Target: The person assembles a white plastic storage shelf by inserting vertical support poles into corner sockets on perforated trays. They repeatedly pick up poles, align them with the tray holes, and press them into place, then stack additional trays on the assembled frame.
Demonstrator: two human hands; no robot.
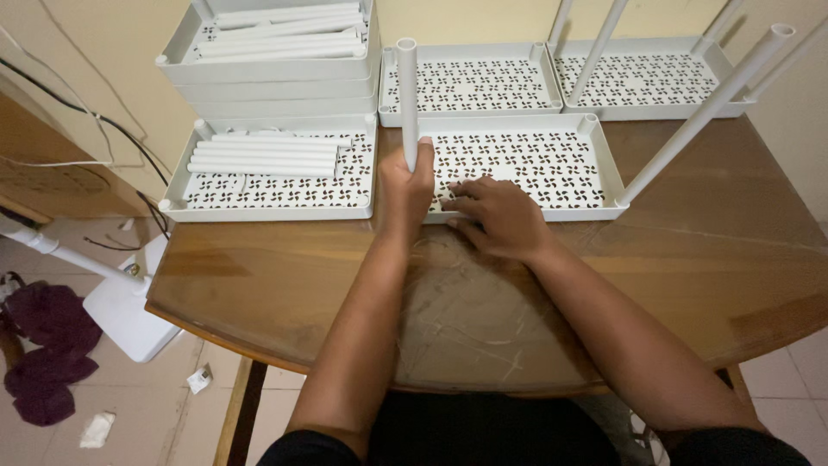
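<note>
White plastic makes up nearly everything on the glossy brown wooden tabletop (259,267): perforated shelf trays and slim tubes. The left hand (405,192) is wrapped tight around an upright white tube (407,95) that stands at the near left corner of the closest tray (569,168). The right hand (496,216) lies flat, fingers spread and holding nothing, on that tray's near edge, just beside the left hand. At the tray's near right corner a second tube (707,108) leans up and away toward the right. Behind it, touching its far side, sits another tray (470,85), and to the right of that a further tray (642,82) with more tubes rising from it. On the left, apart from the hands, a tray (267,190) carries a bundle of loose tubes (263,155) lying flat, with a stack of trays (276,78) behind it, more tubes lying in the top one. Below the tabletop's left edge, a white fan base (121,315) and a dark purple cloth (43,345) lie on the tiled floor.
</note>
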